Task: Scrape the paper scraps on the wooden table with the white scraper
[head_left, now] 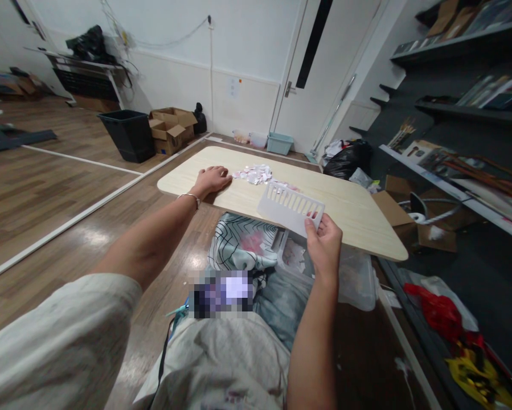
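Observation:
My left hand lies flat on the light wooden table, fingers stretched toward a heap of small pink and white paper pieces, just short of touching it. My right hand grips the near corner of a white slotted plastic tray, which rests tilted on the table's near edge, right of the heap. A few pink pieces lie on the table just beyond the tray.
A clear plastic box and patterned cloth lie under the table by my lap. Cardboard boxes and a black bin stand on the floor at left. Shelves line the right wall. A black bag sits beyond the table.

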Action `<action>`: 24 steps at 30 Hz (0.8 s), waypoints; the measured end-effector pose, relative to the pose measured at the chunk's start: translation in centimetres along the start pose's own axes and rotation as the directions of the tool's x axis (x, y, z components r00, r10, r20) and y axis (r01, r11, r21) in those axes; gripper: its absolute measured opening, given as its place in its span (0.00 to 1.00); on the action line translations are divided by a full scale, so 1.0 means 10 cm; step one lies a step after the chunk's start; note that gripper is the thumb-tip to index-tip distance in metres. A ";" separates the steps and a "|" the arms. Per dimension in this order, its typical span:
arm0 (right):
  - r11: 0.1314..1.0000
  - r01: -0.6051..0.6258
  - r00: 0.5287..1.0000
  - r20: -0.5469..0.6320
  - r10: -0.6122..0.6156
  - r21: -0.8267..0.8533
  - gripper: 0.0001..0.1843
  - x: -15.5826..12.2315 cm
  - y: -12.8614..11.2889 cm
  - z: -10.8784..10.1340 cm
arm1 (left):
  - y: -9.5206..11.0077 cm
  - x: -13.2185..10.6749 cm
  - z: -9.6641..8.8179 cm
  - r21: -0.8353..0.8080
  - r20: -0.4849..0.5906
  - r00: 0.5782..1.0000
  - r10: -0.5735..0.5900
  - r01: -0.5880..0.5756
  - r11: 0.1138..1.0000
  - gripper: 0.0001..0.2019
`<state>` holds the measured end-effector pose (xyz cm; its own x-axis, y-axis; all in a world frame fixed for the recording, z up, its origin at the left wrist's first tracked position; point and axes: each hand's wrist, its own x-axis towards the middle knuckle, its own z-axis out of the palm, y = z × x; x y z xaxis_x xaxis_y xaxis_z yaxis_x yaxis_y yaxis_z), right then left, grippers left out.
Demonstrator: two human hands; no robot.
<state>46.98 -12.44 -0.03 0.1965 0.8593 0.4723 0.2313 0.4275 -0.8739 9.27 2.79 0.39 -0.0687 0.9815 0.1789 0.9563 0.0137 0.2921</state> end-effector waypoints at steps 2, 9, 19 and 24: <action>1.000 0.001 1.000 0.011 -0.001 -0.002 0.25 -0.01 -0.02 -0.04 | -0.01 0.00 0.00 -0.001 0.001 1.000 0.004 -0.004 1.000 0.22; 1.000 -0.009 0.995 -0.104 0.012 0.027 0.25 -0.02 -0.09 -0.10 | -0.12 0.08 0.09 -0.073 -0.044 0.998 0.051 -0.055 0.996 0.39; 0.997 0.072 0.962 -0.265 -0.063 0.024 0.25 0.02 -0.03 -0.09 | -0.25 0.16 0.20 -0.133 -0.130 0.983 0.133 -0.150 0.980 0.50; 0.996 0.091 0.967 -0.238 -0.092 -0.018 0.23 0.03 0.03 -0.08 | -0.18 0.11 0.14 -0.087 -0.090 0.991 0.096 -0.104 0.991 0.55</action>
<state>47.88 -12.26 -0.05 0.3954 0.7245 0.5646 0.2653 0.4984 -0.8253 7.88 4.13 -1.21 -0.0016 0.9570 0.2902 0.9297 -0.1055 0.3528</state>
